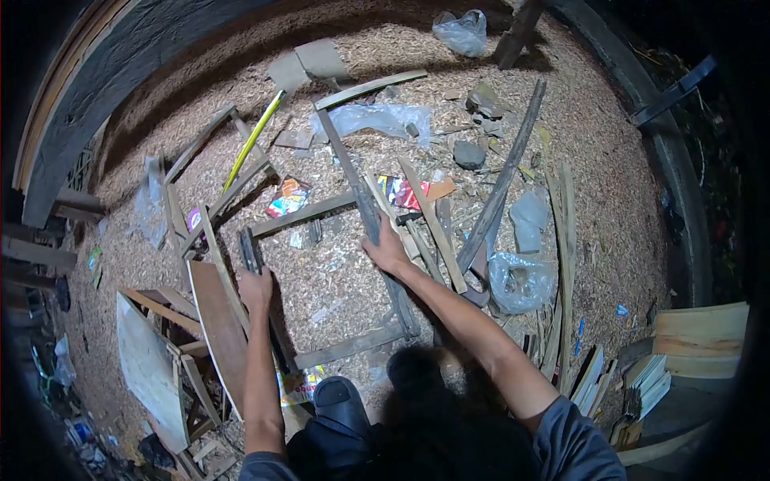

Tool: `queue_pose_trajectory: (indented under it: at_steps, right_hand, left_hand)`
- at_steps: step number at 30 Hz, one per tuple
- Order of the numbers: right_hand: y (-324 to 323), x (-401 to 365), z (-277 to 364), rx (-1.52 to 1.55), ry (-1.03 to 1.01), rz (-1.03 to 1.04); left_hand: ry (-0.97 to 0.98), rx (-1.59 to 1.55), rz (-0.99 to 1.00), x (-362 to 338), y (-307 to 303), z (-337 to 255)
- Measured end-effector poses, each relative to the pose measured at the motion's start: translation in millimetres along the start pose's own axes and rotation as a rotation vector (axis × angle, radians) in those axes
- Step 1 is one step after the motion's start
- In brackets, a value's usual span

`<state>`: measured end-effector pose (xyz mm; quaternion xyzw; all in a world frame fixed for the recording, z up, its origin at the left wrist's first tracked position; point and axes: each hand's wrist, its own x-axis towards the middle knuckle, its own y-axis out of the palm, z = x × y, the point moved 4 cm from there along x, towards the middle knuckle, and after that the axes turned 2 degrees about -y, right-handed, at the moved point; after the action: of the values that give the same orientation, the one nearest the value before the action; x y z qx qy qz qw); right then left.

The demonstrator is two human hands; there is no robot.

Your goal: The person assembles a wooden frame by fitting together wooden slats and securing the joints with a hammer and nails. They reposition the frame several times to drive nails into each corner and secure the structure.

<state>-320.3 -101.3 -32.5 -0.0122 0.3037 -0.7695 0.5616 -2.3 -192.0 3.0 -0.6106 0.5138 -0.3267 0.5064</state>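
Note:
A rectangular wooden frame (349, 350) of dark, narrow strips lies in front of my feet. My left hand (255, 289) is wrapped round its left strip, near the upper left corner. My right hand (387, 248) grips the right strip (346, 156), which runs on well past the frame's top bar. The black head of a tool, perhaps a hammer (409, 216), shows just right of my right hand. Pale loose wood strips (433, 224) lie beside that hand. Wood shavings show through the middle of the frame.
A yellow tape or strip (253, 144) leans over another wooden frame (228, 196) at the left. Long dark boards (505, 180) and a clear plastic bag (521, 282) lie to the right. A panelled wooden piece (152, 365) stands at the lower left. Stones (469, 155) lie beyond.

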Motion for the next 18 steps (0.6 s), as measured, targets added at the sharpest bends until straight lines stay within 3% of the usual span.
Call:
queue_pose_trajectory:
  at_steps: [2,3,7,14,16,18]
  right_hand:
    - [4.4,-1.5,-1.1,-0.099,-0.293,-0.145]
    - [-1.2,-9.0,8.0,-0.052,-0.219,-0.031]
    - [5.3,-26.4,5.1,0.059,-0.224,0.08]
    - [5.4,-24.4,-2.5,0.057,-0.223,0.197]
    - [-10.1,-33.9,2.3,0.001,-0.242,0.101]
    - [-46.1,-55.9,6.8,-0.096,-0.238,0.041]
  left_hand:
    - [-0.006,0.001,0.007,-1.0,2.3,4.3]
    - [-0.008,-0.014,0.012,-4.7,0.0,5.0]
    - [-0.006,-0.056,-0.007,-16.5,7.4,27.6]
    - [-0.061,-0.037,0.006,-25.9,3.4,28.6]
    - [-0.03,-0.073,0.025,-29.5,6.6,28.5]
    - [0.211,0.123,-0.306,-46.1,3.1,14.5]
